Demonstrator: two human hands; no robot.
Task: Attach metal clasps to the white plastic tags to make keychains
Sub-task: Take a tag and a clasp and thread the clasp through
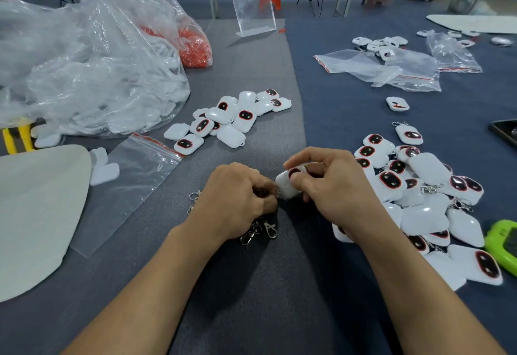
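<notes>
My right hand [333, 187] grips a white plastic tag [286, 184] with a dark red-rimmed oval, held just above the grey mat. My left hand [237, 198] has its fingers curled and pinches a small metal clasp [277, 195] against the tag's left edge; most of that clasp is hidden by the fingers. Loose metal clasps [258, 230] lie under and behind my left wrist. A pile of tags without clasps [229, 119] lies beyond my hands. A bigger pile of tags with clasps [425, 201] lies to the right.
A large clear bag of white parts [84, 69] and a bag of orange pieces [193, 44] fill the back left. An empty zip bag [131, 187] and a pale board [36, 209] lie left. Zip bags [391, 69], a phone [506, 133] and a green object [503, 240] sit right.
</notes>
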